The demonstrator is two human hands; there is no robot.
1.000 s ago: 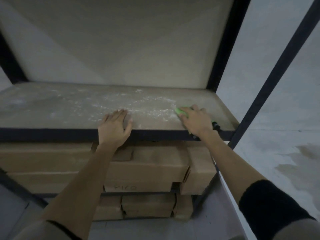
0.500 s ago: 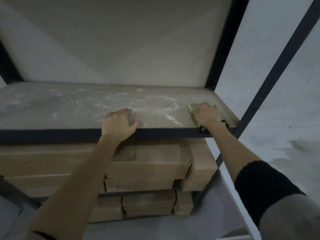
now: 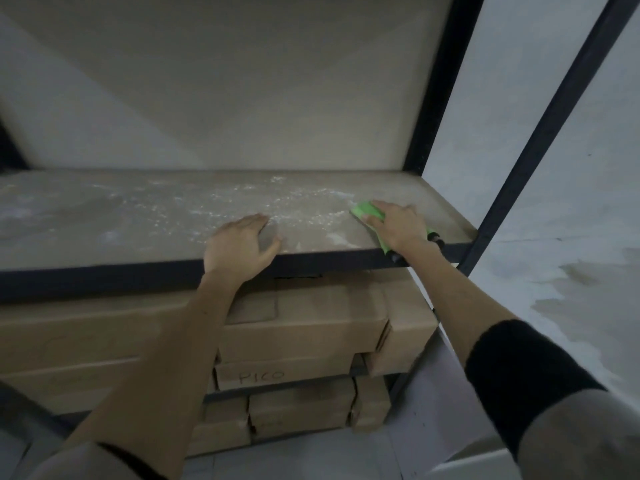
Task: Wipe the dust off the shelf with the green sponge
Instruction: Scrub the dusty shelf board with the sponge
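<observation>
A dusty grey shelf board in a black metal frame spans the view, with white dust scattered across its middle. My right hand presses the green sponge flat on the right part of the board, fingers laid over it. The sponge's green and black end sticks out under my wrist at the front edge. My left hand rests palm down on the board's front edge near the middle, fingers slightly curled, holding nothing.
Black uprights stand at the shelf's right end, with a diagonal black bar beyond. Several cardboard boxes are stacked on the shelves below. A white wall is behind, and grey floor lies to the right.
My right hand slid the sponge right, then back a little leftward and toward the back of the board, leaving a cleaner strip near the front right. My left hand stayed on the edge.
</observation>
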